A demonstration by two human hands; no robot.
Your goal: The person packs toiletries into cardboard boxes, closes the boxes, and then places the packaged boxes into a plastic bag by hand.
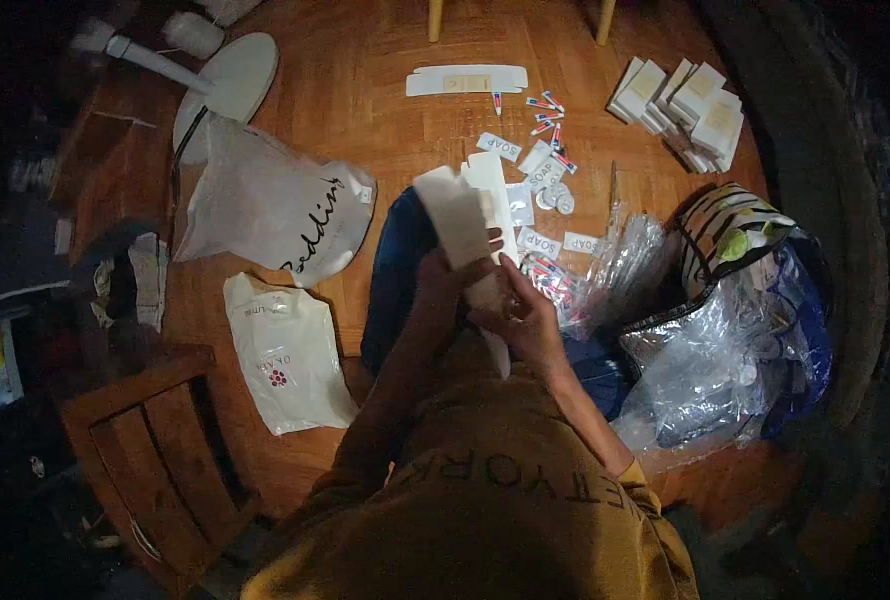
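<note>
A white folding carton (450,212), blurred at its top, is held upright in front of my body. My left hand (443,285), in shadow, grips its left side, fingers curled around the card. On the lower right part of the carton, my right hand (530,322) is closed with thumb and fingers on the card. Another white card piece (487,175) shows just behind it. Beyond my hands lie packets marked SOAP (500,147), several small toothpaste tubes (548,118) and round white packets (557,197). A clear bag of small tubes (557,285) is beside my right hand.
A flattened carton (467,80) lies farther off on the wooden floor. Stacked white cartons (700,105) are at the right, above a striped bag (740,225) and clear plastic wrap (710,365). A Bedding bag (275,205), a white plastic bag (287,350) and a round stand base (240,85) are left.
</note>
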